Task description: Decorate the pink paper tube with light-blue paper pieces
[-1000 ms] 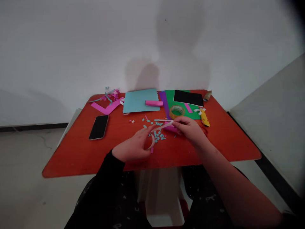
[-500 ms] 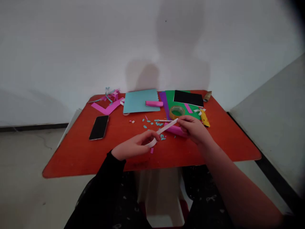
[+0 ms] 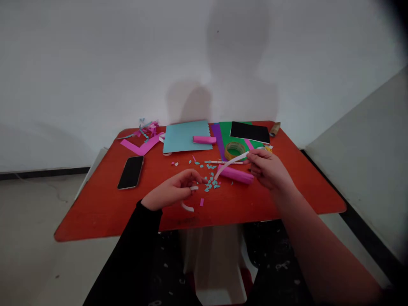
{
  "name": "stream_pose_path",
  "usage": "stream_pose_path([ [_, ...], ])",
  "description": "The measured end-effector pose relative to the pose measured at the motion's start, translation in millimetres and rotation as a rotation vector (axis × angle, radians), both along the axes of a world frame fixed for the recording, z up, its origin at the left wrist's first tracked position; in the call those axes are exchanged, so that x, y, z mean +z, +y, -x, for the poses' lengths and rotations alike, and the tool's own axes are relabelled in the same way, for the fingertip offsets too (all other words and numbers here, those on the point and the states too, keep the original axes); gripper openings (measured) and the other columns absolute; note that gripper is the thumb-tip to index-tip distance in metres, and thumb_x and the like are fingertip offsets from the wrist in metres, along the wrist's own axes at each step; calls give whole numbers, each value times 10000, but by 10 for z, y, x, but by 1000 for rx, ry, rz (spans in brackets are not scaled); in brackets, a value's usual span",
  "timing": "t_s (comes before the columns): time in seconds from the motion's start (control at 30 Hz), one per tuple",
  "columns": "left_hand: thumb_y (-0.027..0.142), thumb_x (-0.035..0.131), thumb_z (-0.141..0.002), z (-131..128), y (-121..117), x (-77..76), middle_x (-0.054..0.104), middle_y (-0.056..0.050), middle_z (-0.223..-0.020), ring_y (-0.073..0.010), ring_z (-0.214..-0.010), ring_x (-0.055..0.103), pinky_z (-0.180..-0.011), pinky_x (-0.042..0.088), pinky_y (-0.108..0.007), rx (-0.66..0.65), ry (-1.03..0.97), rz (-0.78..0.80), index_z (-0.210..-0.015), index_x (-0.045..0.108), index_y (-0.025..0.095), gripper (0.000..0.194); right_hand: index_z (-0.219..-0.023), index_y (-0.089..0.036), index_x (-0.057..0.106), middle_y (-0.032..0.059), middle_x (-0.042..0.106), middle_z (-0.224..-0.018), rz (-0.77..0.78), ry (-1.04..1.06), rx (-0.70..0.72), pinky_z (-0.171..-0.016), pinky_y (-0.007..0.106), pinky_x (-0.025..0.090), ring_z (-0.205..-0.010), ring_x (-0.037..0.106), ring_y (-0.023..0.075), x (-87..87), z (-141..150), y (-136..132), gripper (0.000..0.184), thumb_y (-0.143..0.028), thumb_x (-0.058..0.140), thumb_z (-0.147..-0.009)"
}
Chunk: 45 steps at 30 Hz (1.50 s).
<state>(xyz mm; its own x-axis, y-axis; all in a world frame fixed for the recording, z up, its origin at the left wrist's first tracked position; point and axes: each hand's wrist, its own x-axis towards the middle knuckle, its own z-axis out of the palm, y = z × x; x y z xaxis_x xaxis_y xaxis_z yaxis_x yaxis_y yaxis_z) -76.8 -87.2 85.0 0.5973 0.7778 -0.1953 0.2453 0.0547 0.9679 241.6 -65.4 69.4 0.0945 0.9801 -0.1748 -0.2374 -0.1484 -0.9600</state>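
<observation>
My left hand (image 3: 170,190) pinches a small white paper strip (image 3: 194,187), and a white curl (image 3: 188,207) shows below the fingers. My right hand (image 3: 269,170) holds a longer curved white paper strip (image 3: 231,162) by one end, just above a pink paper roll (image 3: 236,175). I cannot tell whether that hand touches the roll. Between my hands lie scattered teal paper bits (image 3: 210,183). A white pen (image 3: 226,162) lies beyond the strip, near a clear tape roll (image 3: 235,150).
The red table (image 3: 95,212) holds a phone (image 3: 130,172), pink paper strips (image 3: 140,145), a teal sheet (image 3: 181,138) with a pink roll (image 3: 204,139), green card (image 3: 223,136), and a black pad (image 3: 250,132). A yellow cutter (image 3: 268,149) sits behind my right hand.
My hands have moved apart, the right one toward the right. The long white strip now curves from my right hand, and the pink roll shows more fully.
</observation>
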Motion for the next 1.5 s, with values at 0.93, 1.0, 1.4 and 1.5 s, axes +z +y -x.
stream_pose_path([
  [0.93,424,767,-826,-525,47,-265,757,-66,-937,-178,-858,675,-795,528,-302,110,-27,-125,-977,760,155,309,-1121,-192,715,-15,678,-708,-66,-254,519,-462,223,268,-497,401,70,37,266,-221,439,-411,825,-757],
  [1.0,434,771,-819,-517,37,-246,745,-55,-904,-167,-820,659,-762,516,-291,94,-7,-107,-965,761,158,313,-1125,-198,721,-5,699,-737,-63,-276,543,-470,222,287,-515,434,76,39,244,-217,438,-393,828,-748],
  [1.4,401,769,-754,-385,55,-195,753,-45,-865,-152,-748,645,-724,517,-285,52,50,57,-940,770,157,307,-1097,-209,729,35,778,-847,-28,-342,633,-549,236,416,-670,657,146,31,134,-242,364,-302,801,-753],
  [1.5,409,783,-746,-436,-18,-162,747,-36,-819,-151,-694,630,-687,509,-283,9,91,28,-1010,771,160,363,-1076,-212,737,36,779,-843,-32,-358,630,-566,242,425,-690,659,154,48,122,-250,341,-304,798,-754],
])
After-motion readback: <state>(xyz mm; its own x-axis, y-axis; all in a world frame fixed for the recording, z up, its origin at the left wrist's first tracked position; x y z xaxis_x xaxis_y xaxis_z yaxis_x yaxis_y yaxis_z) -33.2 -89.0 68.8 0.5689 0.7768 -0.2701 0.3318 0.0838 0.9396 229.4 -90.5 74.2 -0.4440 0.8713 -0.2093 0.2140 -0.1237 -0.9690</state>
